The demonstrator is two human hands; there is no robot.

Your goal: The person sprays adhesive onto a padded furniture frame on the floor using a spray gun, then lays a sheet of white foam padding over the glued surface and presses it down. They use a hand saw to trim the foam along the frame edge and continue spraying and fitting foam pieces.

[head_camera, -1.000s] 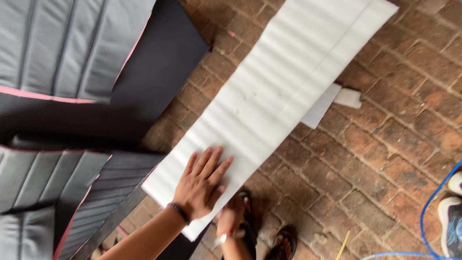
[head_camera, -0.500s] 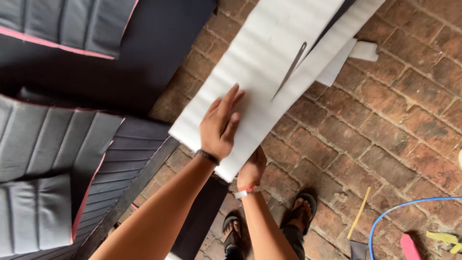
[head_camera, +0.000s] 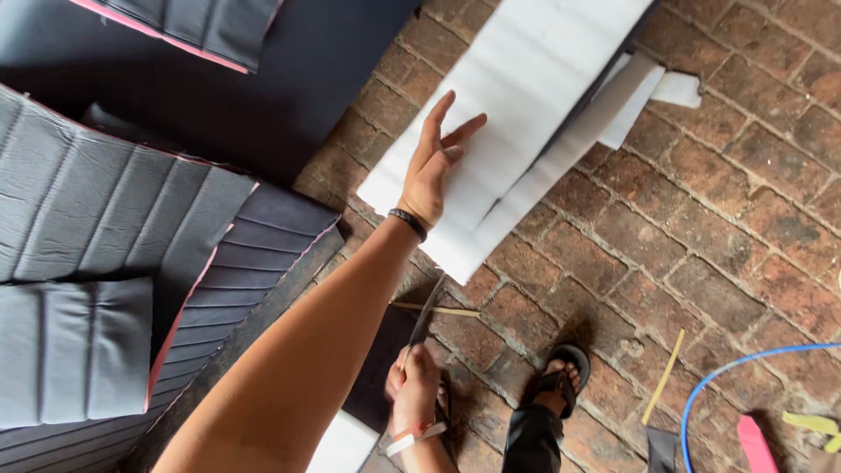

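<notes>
A long white foam sheet point(head_camera: 526, 79) lies on the brick floor, with a narrow strip point(head_camera: 569, 153) split off along its right edge. My left hand point(head_camera: 432, 166), a black band at the wrist, is over the sheet's near end with fingers spread and nothing in it. I cannot tell whether it touches the foam. My right hand point(head_camera: 414, 385), wearing a white and red wristband, is low near my feet. It grips a thin dark blade point(head_camera: 427, 317) that points up toward the sheet's near corner.
Grey quilted padded panels point(head_camera: 96, 210) with pink edging and a black sheet point(head_camera: 289, 79) cover the left. A small foam offcut point(head_camera: 679, 88) lies upper right. My sandalled foot point(head_camera: 556, 385), wooden sticks point(head_camera: 663, 377), a blue hose point(head_camera: 745, 363) and a pink piece point(head_camera: 755, 442) are at the bottom.
My right hand has drawn back from the sheet's near edge toward my feet, holding the blade. The split along the sheet's right side now runs to its near end. My left hand's fingers lifted.
</notes>
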